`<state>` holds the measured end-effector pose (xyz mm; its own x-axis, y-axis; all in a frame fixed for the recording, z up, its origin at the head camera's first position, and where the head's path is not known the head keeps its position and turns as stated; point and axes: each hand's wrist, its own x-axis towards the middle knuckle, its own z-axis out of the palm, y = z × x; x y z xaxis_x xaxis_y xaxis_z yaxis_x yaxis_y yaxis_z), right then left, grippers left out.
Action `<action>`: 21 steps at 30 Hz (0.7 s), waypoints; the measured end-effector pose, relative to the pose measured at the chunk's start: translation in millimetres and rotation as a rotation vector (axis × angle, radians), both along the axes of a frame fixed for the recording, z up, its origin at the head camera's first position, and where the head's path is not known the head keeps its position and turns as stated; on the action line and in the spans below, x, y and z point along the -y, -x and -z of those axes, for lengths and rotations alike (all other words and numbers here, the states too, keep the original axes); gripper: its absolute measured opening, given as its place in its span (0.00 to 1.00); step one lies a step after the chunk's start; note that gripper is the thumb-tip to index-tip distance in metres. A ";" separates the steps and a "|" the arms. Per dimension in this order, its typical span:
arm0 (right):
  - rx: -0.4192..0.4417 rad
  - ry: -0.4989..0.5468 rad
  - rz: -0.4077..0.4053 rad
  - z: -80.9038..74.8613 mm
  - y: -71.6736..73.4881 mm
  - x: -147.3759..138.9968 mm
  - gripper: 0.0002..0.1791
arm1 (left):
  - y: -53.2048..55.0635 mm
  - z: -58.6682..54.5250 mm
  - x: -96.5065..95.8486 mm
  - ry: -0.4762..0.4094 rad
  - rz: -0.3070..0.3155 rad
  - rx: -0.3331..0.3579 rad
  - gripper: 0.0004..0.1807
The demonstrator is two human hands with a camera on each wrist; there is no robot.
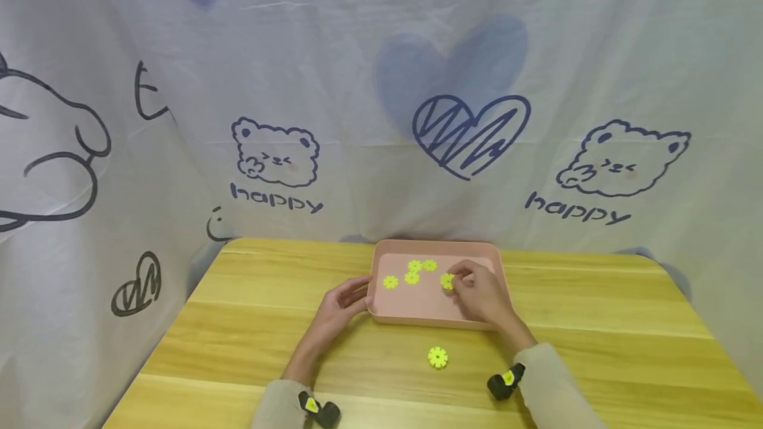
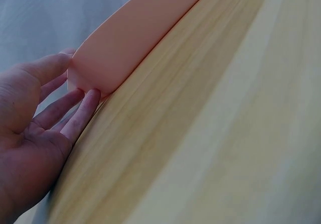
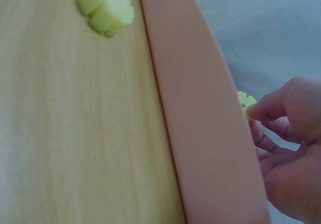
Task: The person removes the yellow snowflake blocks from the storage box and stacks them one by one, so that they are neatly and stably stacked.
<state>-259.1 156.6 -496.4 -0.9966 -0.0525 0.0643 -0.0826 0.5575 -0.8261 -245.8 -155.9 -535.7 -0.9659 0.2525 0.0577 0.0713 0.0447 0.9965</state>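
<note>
Pinching notched yellow disc [image 1: 447, 282], right hand [image 1: 481, 293], smooth round-cornered tray [image 1: 417, 304]

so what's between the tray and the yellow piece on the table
Only bare tabletop lies between the tray and yellow piece in the head view.

Here's the yellow-brown, wood-grained worktop [image 1: 596, 323], its far corners rounded; right behind its far edge hangs a creased, off-white cloth sheet [image 1: 340, 58]; and look, two blue-outlined, cloud-edged bear heads [image 1: 277, 154] over the word "happy", a scribbled dark-blue heart [image 1: 472, 136] between them; black line drawings [image 1: 138, 286] beyond the left edge; soft light throughout.
</note>
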 end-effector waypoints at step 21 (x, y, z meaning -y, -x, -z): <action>-0.050 0.256 -0.060 -16.6 -37.0 -8.4 0.09 | 1.6 1.6 1.1 0.015 0.001 -0.005 0.27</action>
